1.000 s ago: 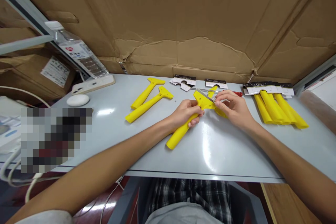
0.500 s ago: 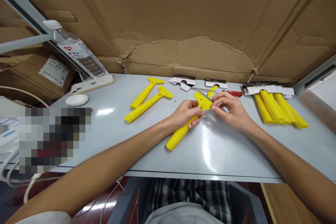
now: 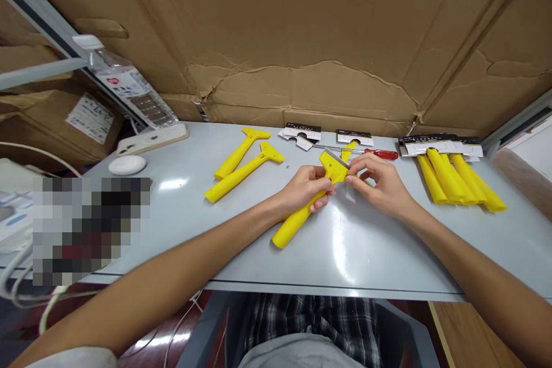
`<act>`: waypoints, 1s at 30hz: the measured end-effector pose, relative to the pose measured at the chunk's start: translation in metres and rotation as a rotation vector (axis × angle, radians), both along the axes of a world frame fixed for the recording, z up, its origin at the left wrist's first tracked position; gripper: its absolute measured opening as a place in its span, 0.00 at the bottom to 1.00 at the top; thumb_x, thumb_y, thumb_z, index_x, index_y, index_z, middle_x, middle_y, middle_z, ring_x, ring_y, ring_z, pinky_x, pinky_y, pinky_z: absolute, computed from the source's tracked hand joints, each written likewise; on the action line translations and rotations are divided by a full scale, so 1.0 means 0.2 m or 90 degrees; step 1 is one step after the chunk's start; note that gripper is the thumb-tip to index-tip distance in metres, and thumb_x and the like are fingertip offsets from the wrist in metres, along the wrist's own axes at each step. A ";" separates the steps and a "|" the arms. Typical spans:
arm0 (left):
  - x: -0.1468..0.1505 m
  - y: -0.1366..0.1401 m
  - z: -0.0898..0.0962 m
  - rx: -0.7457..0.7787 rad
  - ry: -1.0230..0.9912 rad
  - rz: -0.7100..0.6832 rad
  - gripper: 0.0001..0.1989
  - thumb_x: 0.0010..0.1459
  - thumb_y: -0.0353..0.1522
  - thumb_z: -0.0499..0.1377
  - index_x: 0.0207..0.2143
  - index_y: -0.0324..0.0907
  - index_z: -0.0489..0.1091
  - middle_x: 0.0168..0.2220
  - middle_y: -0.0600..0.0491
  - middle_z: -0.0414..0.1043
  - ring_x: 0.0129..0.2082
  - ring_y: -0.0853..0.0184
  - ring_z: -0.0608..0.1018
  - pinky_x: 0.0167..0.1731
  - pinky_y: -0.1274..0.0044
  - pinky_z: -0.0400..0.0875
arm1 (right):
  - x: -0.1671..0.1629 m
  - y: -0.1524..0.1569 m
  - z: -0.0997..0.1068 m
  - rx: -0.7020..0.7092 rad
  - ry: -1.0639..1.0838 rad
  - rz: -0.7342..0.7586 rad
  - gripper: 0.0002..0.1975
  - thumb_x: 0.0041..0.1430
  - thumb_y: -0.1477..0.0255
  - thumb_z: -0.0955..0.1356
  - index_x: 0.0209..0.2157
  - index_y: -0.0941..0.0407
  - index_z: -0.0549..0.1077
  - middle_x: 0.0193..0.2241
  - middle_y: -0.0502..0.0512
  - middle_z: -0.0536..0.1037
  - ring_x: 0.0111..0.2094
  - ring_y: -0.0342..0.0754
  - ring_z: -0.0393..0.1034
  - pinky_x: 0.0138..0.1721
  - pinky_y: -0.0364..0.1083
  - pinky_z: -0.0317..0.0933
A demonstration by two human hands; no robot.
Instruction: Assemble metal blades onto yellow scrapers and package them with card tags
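Note:
My left hand [image 3: 307, 188] is wrapped round the neck of a yellow scraper [image 3: 297, 223], its handle slanting down to the left. A thin metal blade runs along the top edge of the scraper's head. My right hand [image 3: 376, 183] pinches the right corner of that head between thumb and fingers; the fingertips hide whatever lies between them. Behind it, a screwdriver [image 3: 382, 154] with a red handle lies on the table, close to another yellow scraper [image 3: 348, 150] partly covered by my hands. Left of my hands lie two yellow scrapers, one nearer [image 3: 241, 175] and one farther [image 3: 239, 155].
Several yellow scrapers [image 3: 459, 181] with black-and-white cards lie at the right. Loose cards [image 3: 302, 133] sit at the back against a cardboard wall [image 3: 302, 29]. A power strip [image 3: 166, 137], a bottle [image 3: 129, 89] and a white mouse [image 3: 127, 165] are at the left. A tiny part [image 3: 287, 167] rests mid-table.
The right fingers have shifted slightly at the head's corner. Both hands otherwise keep their places, and the scraper stays in nearly the same position.

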State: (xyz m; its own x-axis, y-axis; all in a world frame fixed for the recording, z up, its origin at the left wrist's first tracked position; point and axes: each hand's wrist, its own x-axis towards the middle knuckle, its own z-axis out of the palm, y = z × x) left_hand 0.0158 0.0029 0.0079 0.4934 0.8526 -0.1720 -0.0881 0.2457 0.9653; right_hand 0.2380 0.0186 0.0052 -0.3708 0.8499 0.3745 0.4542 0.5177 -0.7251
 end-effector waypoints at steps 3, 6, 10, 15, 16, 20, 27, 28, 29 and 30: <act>0.00 0.01 -0.01 -0.016 -0.020 -0.009 0.08 0.54 0.33 0.64 0.26 0.41 0.67 0.13 0.58 0.61 0.10 0.76 0.60 0.12 0.81 0.55 | 0.00 0.01 -0.01 -0.056 0.047 -0.003 0.17 0.59 0.58 0.73 0.40 0.57 0.76 0.42 0.57 0.76 0.41 0.42 0.72 0.37 0.41 0.70; -0.01 0.01 -0.02 -0.029 -0.039 -0.012 0.08 0.53 0.32 0.63 0.26 0.40 0.68 0.13 0.58 0.61 0.10 0.76 0.59 0.12 0.81 0.55 | 0.00 0.02 -0.01 -0.107 0.096 -0.012 0.23 0.55 0.55 0.75 0.42 0.58 0.74 0.43 0.57 0.76 0.40 0.41 0.72 0.35 0.41 0.71; -0.01 0.01 -0.01 -0.037 -0.047 -0.013 0.07 0.52 0.31 0.62 0.25 0.40 0.68 0.12 0.57 0.61 0.10 0.76 0.59 0.12 0.82 0.54 | -0.01 0.01 -0.01 -0.142 0.124 -0.026 0.25 0.52 0.54 0.77 0.41 0.59 0.73 0.43 0.57 0.76 0.36 0.40 0.72 0.34 0.41 0.72; 0.00 0.01 0.01 -0.048 -0.052 -0.008 0.07 0.51 0.32 0.63 0.25 0.40 0.67 0.13 0.58 0.60 0.10 0.76 0.59 0.12 0.82 0.54 | -0.01 0.01 0.00 -0.181 0.152 -0.008 0.26 0.55 0.52 0.75 0.45 0.59 0.74 0.47 0.59 0.76 0.35 0.40 0.74 0.32 0.41 0.73; 0.00 0.01 0.01 -0.049 -0.055 -0.006 0.08 0.51 0.32 0.63 0.25 0.40 0.67 0.13 0.58 0.60 0.10 0.77 0.59 0.12 0.82 0.54 | 0.00 0.01 0.00 -0.190 0.153 -0.002 0.26 0.57 0.52 0.73 0.47 0.58 0.74 0.48 0.60 0.76 0.34 0.40 0.75 0.31 0.41 0.74; -0.01 0.01 0.00 -0.052 -0.056 -0.014 0.08 0.51 0.32 0.63 0.25 0.40 0.67 0.12 0.58 0.60 0.10 0.77 0.59 0.12 0.82 0.53 | 0.01 0.02 -0.01 -0.191 0.132 0.022 0.27 0.63 0.52 0.69 0.53 0.57 0.76 0.49 0.60 0.77 0.32 0.38 0.74 0.32 0.41 0.74; 0.00 0.01 0.00 -0.068 -0.041 -0.014 0.07 0.51 0.31 0.62 0.24 0.40 0.66 0.12 0.59 0.59 0.10 0.77 0.58 0.12 0.83 0.54 | 0.01 0.02 -0.02 -0.142 0.107 0.050 0.22 0.65 0.55 0.68 0.50 0.56 0.81 0.48 0.60 0.77 0.31 0.35 0.70 0.30 0.38 0.69; 0.00 0.01 0.01 -0.071 -0.037 -0.014 0.07 0.50 0.30 0.62 0.24 0.40 0.66 0.11 0.59 0.59 0.10 0.77 0.58 0.12 0.83 0.54 | 0.02 0.02 -0.02 -0.138 0.104 0.050 0.22 0.66 0.56 0.68 0.50 0.56 0.81 0.47 0.59 0.78 0.31 0.35 0.69 0.30 0.38 0.69; 0.00 0.01 0.01 -0.074 -0.032 -0.013 0.07 0.50 0.30 0.62 0.24 0.40 0.66 0.12 0.59 0.59 0.10 0.77 0.58 0.12 0.83 0.53 | 0.02 0.02 -0.02 -0.135 0.102 0.051 0.21 0.66 0.56 0.68 0.50 0.55 0.81 0.46 0.59 0.78 0.31 0.35 0.69 0.30 0.38 0.69; 0.01 0.00 0.02 -0.077 -0.027 -0.012 0.07 0.50 0.30 0.62 0.24 0.40 0.66 0.12 0.59 0.59 0.10 0.77 0.58 0.11 0.83 0.53 | 0.02 0.02 -0.03 -0.133 0.098 0.052 0.21 0.66 0.56 0.68 0.51 0.55 0.81 0.46 0.59 0.78 0.32 0.36 0.69 0.31 0.38 0.68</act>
State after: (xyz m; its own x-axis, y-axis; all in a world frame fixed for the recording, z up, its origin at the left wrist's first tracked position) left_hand 0.0170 0.0032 0.0119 0.5177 0.8177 -0.2517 -0.1233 0.3624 0.9238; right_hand 0.2426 0.0236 -0.0003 -0.3933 0.8845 0.2511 0.2928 0.3793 -0.8777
